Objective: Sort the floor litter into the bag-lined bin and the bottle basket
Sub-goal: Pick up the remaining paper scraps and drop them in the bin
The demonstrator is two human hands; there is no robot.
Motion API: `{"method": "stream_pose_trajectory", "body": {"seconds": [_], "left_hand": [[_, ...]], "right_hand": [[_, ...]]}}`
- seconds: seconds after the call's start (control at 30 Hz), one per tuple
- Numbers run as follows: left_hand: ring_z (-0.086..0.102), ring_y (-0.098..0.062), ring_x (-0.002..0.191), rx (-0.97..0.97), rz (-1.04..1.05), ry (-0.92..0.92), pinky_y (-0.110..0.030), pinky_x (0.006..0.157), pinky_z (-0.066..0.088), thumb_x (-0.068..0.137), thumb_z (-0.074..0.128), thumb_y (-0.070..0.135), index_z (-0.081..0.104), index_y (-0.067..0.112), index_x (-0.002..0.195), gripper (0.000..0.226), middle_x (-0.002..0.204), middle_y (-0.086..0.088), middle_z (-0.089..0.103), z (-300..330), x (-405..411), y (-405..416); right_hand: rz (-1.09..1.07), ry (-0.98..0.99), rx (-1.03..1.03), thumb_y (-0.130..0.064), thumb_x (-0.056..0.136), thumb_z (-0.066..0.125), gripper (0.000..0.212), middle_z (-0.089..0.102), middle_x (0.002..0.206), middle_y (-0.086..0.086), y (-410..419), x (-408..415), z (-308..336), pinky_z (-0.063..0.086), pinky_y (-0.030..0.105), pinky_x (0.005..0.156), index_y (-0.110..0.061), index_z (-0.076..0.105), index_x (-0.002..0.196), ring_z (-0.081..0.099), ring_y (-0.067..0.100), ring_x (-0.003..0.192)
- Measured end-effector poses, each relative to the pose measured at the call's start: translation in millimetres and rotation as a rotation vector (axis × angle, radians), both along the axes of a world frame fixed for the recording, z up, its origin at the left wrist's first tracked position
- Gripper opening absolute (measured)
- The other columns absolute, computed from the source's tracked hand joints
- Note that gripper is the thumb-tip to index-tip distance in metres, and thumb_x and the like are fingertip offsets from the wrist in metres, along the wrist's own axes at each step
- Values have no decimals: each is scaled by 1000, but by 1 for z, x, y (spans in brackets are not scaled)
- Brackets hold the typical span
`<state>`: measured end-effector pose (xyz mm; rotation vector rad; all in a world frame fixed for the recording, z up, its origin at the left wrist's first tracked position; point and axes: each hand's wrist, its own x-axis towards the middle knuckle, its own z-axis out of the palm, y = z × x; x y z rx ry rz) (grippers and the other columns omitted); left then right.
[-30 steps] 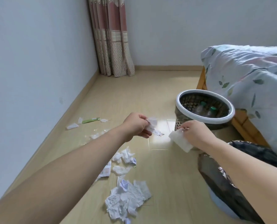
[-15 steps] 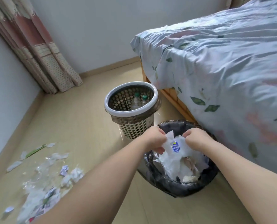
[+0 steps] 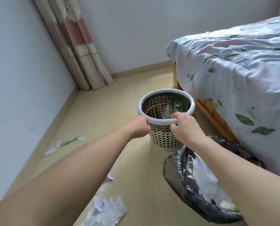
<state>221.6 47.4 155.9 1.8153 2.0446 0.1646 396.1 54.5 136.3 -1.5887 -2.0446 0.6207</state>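
A pale wood-look floor point(image 3: 90, 115) is seen running to the skirting along two walls. A perforated basket point(image 3: 164, 141) with a white rim is stood on it near the corner of the bed, and a bin lined with a black bag point(image 3: 181, 180) is set just beside the basket, nearer the camera. Crumpled white paper scraps point(image 3: 106, 211) are scattered at the lower middle, with a small purple-marked piece point(image 3: 110, 176) a little beyond. Near the left wall, white bits point(image 3: 51, 150) and a green strip point(image 3: 69, 141) are laid.
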Motion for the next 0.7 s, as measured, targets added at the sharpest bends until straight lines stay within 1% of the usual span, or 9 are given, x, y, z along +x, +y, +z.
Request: {"method": "stream_pose_trajectory", "body": {"seconds": [0.07, 0.13, 0.23, 0.37, 0.47, 0.57, 0.6, 0.63, 0.7], "left_hand": [[61, -28, 97, 13, 70, 42, -35, 82, 53, 83, 38, 8, 64, 9, 101, 32, 103, -10, 66, -1, -66, -7], [61, -27, 95, 13, 137, 59, -34, 82, 52, 83, 38, 9, 65, 11, 98, 31, 101, -8, 66, -8, -134, -17], [55, -26, 80, 16, 212, 82, -29, 71, 44, 80, 39, 9, 65, 13, 85, 27, 86, -8, 63, -22, -228, -32], [53, -25, 74, 28, 345, 51, -28, 62, 40, 83, 40, 7, 65, 7, 85, 25, 85, -11, 65, -55, -352, -52], [47, -21, 62, 34, 462, 31, -27, 53, 32, 89, 39, 13, 60, 10, 84, 21, 74, -5, 56, -91, -442, -68], [42, -18, 57, 12, 618, -55, -28, 50, 27, 90, 37, 13, 47, 14, 71, 22, 68, -2, 49, -137, -519, -84], [45, -19, 61, 10, 664, -109, -27, 52, 29, 88, 37, 12, 49, 15, 73, 19, 74, -3, 52, -153, -540, -87], [51, -20, 70, 16, 710, -161, -27, 57, 34, 87, 39, 12, 56, 16, 85, 18, 87, -4, 58, -169, -560, -89], [57, -25, 91, 17, 779, -206, -28, 69, 42, 88, 41, 11, 55, 14, 119, 34, 119, -9, 55, -199, -591, -90]], "right_hand": [[95, -21, 12, -18, 93, 47, 35, 55, 125, 8, 1, -58, 5, 43, 42, 102, -13, 56, 126, 51, 26, 114], [172, -60, 14, -18, 92, 46, 39, 53, 127, 6, -1, -118, 6, 40, 37, 102, -15, 53, 130, 49, 25, 118], [258, -98, 0, -17, 93, 44, 42, 52, 129, 3, -5, -205, 2, 41, 32, 96, -17, 49, 134, 50, 22, 117], [354, -123, -37, -15, 92, 43, 43, 51, 130, 2, -11, -326, -16, 43, 30, 92, -16, 48, 135, 51, 22, 115], [415, -140, -70, -15, 93, 44, 42, 50, 132, 2, -12, -414, -35, 44, 31, 94, -16, 48, 135, 52, 22, 115], [472, -179, -125, -15, 94, 44, 41, 49, 133, 2, -8, -485, -57, 41, 29, 95, -15, 47, 135, 50, 21, 118], [481, -188, -138, -15, 94, 44, 41, 49, 133, 2, -5, -502, -66, 41, 28, 95, -16, 47, 134, 50, 20, 118], [481, -190, -153, -15, 93, 43, 41, 49, 133, 0, -1, -521, -77, 41, 28, 95, -17, 48, 134, 51, 19, 118], [456, -179, -193, -15, 94, 42, 40, 49, 133, -1, 8, -549, -95, 42, 28, 93, -18, 48, 133, 54, 18, 114]]}}
